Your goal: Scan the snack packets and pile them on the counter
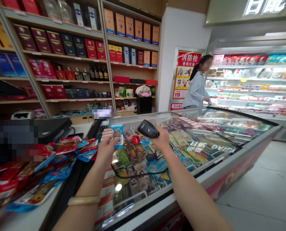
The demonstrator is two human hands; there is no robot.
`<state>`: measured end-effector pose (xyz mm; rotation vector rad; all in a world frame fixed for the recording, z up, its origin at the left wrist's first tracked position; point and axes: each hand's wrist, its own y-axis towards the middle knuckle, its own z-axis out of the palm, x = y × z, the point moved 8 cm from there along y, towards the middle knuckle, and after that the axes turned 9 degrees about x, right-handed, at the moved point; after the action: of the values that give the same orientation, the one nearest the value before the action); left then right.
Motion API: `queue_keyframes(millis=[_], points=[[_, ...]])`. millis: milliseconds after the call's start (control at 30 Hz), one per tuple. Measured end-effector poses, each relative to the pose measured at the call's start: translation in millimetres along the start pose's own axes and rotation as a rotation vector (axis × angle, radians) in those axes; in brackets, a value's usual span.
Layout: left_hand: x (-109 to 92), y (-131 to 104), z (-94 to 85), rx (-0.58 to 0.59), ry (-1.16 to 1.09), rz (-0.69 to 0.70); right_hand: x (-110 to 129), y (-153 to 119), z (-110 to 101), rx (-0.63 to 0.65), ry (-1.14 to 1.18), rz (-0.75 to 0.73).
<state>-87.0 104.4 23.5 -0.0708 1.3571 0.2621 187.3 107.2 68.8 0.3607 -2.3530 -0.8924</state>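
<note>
My left hand [106, 150] is closed on a small blue snack packet [119, 134], pinched at its edge above the freezer's glass lid. My right hand [162, 141] grips a black barcode scanner [147, 129], whose head points left toward the packet. A black cable [133, 176] curves over the glass beneath both hands. Between the hands show a small red packet [136, 139] and a small blue one; whether they lie on the glass or under it, I cannot tell. Several red and blue snack packets [44, 184] are heaped on the counter left of my left arm.
A chest freezer [229, 166] with a sliding glass lid holds many wrapped goods. Shelves [85, 59] of boxes and bottles line the back wall. A person [196, 88] in a light shirt stands beyond the freezer, near a lit chiller [253, 80]. Tiled floor [260, 192] lies at right.
</note>
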Motion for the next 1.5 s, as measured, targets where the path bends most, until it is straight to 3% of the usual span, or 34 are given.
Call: queue_keyframes(millis=[100,200,400,600,1067,1267,1367,1500], points=[[-8,1,-15.8,-0.116,-0.158,-0.010,6,1,3,0.050,0.057,-0.060],[-14,4,-29.1,-0.175,-0.124,-0.007,20,-2,16,0.187,0.059,-0.158],[-6,15,-43.6,-0.171,0.007,0.018,41,-12,36,0.357,-0.025,-0.224],[6,26,-37.7,-0.029,0.144,0.046,47,-14,42,0.402,-0.044,-0.221],[3,22,-34.0,-0.011,0.166,0.040,50,-13,42,0.434,-0.088,-0.224],[1,21,-29.4,-0.040,0.195,0.065,46,-13,40,0.384,-0.051,-0.204],[-14,17,-34.9,-0.112,0.282,0.156,39,-13,39,0.338,-0.054,-0.191],[-53,3,-64.1,-0.408,0.386,0.429,26,-12,33,0.230,-0.032,-0.187]])
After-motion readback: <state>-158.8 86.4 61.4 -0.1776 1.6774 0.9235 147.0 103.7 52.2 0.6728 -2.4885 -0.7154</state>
